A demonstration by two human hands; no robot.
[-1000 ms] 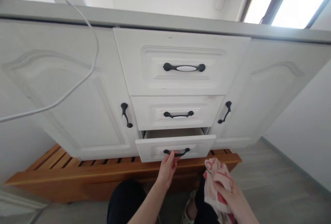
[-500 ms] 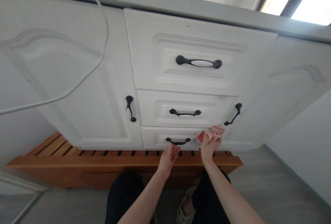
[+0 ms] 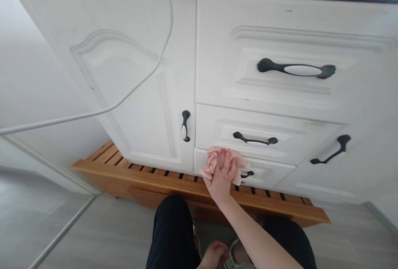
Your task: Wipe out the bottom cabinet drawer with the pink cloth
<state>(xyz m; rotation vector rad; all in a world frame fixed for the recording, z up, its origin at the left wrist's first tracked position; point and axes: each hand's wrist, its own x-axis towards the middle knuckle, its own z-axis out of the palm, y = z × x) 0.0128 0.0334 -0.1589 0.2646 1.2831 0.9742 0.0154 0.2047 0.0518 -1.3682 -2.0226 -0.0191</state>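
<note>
My right hand (image 3: 220, 186) presses a crumpled pink cloth (image 3: 214, 163) with red markings against the left part of the white bottom drawer (image 3: 273, 173). Its fingers are bent over the cloth, which hides part of the drawer's dark handle (image 3: 248, 174). Low in the view, my left hand (image 3: 214, 254) hangs between the knees near a shoe, fingers curled together, with nothing visible in it. Above the cloth is the middle drawer with its black handle (image 3: 255, 139).
A white cabinet door (image 3: 137, 95) is on the left, and a white cable (image 3: 133, 88) hangs across it. A slatted wooden bench (image 3: 149, 181) stands against the cabinet base. The top drawer has a large black handle (image 3: 297, 69). Grey flooring (image 3: 118, 227) lies below.
My right hand has carried the cloth leftward across the bottom drawer. My left hand has left the bottom handle and dropped down between the knees. The view has shifted left and closer.
</note>
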